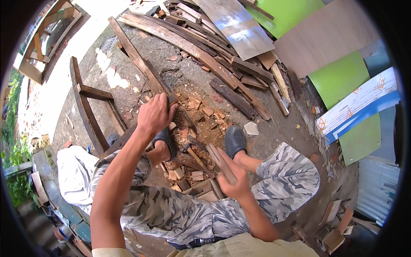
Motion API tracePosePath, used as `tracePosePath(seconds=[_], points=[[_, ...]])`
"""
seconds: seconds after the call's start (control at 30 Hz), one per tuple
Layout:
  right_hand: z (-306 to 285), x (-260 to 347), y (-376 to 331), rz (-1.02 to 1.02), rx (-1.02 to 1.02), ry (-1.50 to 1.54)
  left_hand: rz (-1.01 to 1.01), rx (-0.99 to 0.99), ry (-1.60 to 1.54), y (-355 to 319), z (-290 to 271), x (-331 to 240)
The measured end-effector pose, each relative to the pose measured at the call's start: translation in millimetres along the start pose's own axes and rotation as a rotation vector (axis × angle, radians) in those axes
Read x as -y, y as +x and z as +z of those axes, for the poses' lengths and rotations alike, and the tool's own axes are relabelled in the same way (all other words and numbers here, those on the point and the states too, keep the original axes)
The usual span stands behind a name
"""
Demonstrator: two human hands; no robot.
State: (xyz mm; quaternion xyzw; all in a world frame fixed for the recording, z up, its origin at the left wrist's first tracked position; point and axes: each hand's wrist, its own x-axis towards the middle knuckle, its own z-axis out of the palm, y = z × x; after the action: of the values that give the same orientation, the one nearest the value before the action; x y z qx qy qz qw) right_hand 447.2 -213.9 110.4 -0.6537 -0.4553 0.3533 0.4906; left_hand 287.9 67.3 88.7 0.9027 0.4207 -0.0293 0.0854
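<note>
My left hand (156,113) is closed over the near end of a long wooden plank (139,64), which slants away to the far left along the ground. In my right hand (235,177) is a short wooden stick (220,160), held between my legs with its far end pointing up and left. Just left of that stick, a hammer (198,160) with a wooden handle lies among the wood scraps. Chips and small broken blocks (207,110) cover the ground between my dark clogs (235,141).
A pile of old boards (205,47) lies ahead. On the left stands a dark wooden frame (83,109), with another frame (45,43) farther off. Green sheets (338,77) and a patterned white-and-blue panel (359,105) lean at the right. A corrugated sheet (376,188) stands nearby.
</note>
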Motion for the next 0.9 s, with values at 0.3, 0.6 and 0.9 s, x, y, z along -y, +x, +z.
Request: tracePosePath(seconds=[0.3,0.6,0.9], points=[[35.3,-19.7,26.8,-0.066,-0.058,0.027,0.012,-0.013,-0.039,0.4,-2.8,2.8],[30.4,-14.7,63.5,0.112,0.069,-0.024,0.04,-0.068,-0.049,-3.6,5.5,2.2],[4.9,-13.8,-21.9,-0.028,0.003,-0.051,0.028,-0.006,-0.02,-2.1,-1.9,8.4]])
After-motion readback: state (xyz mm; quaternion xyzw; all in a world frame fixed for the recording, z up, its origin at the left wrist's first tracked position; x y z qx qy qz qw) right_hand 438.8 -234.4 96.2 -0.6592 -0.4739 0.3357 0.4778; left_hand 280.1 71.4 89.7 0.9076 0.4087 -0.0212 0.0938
